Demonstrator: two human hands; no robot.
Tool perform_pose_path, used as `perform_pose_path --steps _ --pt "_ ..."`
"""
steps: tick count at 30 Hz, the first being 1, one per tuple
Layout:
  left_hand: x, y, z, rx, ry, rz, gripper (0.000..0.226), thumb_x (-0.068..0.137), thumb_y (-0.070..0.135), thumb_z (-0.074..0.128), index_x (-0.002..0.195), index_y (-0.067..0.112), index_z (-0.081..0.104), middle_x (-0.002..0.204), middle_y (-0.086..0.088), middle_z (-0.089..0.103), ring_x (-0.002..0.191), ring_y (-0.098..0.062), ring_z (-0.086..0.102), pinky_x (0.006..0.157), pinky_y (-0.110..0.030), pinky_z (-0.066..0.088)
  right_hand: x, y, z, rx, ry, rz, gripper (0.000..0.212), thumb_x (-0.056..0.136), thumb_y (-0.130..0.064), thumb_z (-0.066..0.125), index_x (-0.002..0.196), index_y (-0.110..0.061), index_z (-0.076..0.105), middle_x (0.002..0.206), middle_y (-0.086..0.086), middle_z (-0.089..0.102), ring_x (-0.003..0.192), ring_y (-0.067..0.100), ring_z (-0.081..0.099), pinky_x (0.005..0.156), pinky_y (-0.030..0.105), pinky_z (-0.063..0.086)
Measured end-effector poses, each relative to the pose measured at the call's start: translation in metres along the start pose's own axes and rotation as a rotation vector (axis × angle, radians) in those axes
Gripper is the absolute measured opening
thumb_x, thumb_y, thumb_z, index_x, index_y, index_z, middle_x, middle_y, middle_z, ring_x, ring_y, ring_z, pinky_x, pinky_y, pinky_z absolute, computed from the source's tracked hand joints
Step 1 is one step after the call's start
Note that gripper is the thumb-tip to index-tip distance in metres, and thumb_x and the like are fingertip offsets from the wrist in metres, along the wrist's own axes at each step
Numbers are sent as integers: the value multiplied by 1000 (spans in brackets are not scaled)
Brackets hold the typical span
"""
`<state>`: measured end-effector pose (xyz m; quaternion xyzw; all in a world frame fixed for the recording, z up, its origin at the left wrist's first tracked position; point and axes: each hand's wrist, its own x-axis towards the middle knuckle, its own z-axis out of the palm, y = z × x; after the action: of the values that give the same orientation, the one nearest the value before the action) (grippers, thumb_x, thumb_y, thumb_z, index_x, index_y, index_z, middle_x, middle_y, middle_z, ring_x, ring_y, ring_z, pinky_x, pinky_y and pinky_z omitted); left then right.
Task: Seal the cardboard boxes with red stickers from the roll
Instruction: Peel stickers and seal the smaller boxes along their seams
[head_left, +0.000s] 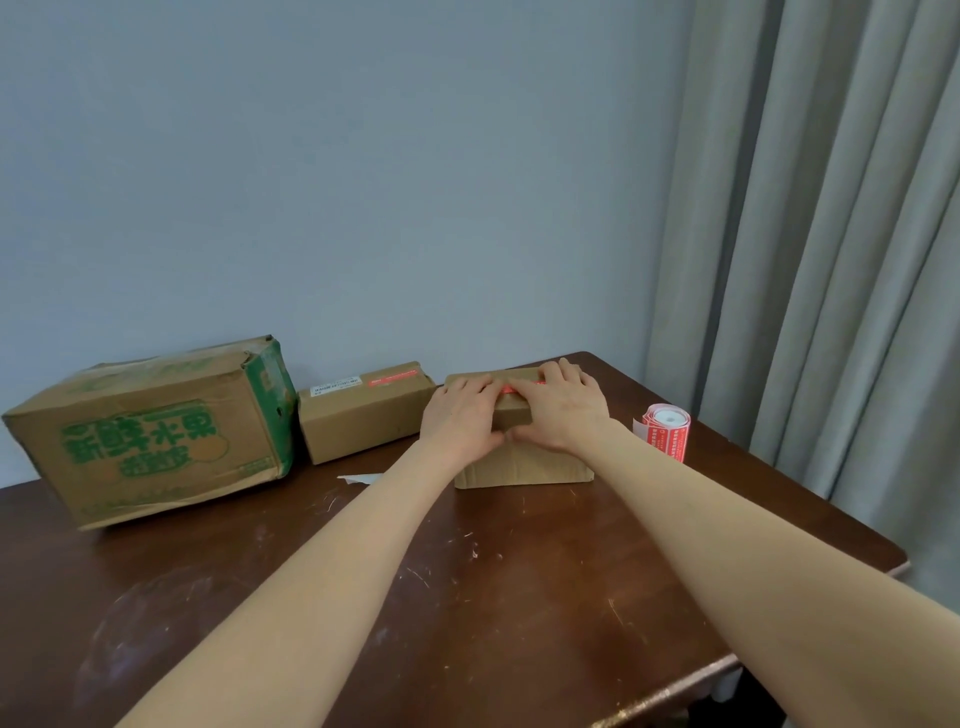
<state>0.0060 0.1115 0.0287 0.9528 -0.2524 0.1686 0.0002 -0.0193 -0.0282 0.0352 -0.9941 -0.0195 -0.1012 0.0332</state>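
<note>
Here, step: pressing a red sticker (511, 388) down, by judgement.
Small cardboard box (524, 467): centre-right on the table (467, 597), under both hands.
Sticker axis: left–right along the box top.
Left hand (460, 415): fingers flat on the sticker's left end, grasping nothing.
Right hand (563, 410): flat on the right end; nearer the sticker roll (665, 428), just right of the box.
Large printed carton (150, 431): far left, no sticker visible.

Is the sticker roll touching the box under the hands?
Apart. The head view shows table between the roll and the box.
</note>
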Motion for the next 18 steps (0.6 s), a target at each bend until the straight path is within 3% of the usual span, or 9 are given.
perform_pose_path --steps 4,8,14,18 --pt "2 -1 1 0 -3 -15 64 88 44 57 144 21 36 150 0 36 137 -23 33 109 -36 30 1 -1 -1 26 12 16 65 82 -58 59 140 -36 41 143 11 36 140 32 24 114 47 24" --pt "3 -3 0 19 -12 -34 68 86 43 60 142 14 36 145 -2 41 133 -23 37 105 -35 34 -2 6 -1 5 56 68 78 78 -64 61 139 -18 45 145 12 35 141 31 24 110 43 30" --pt "4 -4 0 24 -24 -43 66 86 42 61 141 13 40 145 -2 42 134 -23 36 106 -34 33 -2 10 -3 14 41 91 76 76 -65 63 134 -18 51 142 10 40 138 29 29 107 44 34" --pt "4 -3 2 8 -12 -49 66 87 39 60 141 10 35 143 -4 43 131 -24 37 104 -33 35 -8 9 0 33 84 114 76 79 -62 63 136 -14 46 138 8 42 130 27 38 95 37 42"
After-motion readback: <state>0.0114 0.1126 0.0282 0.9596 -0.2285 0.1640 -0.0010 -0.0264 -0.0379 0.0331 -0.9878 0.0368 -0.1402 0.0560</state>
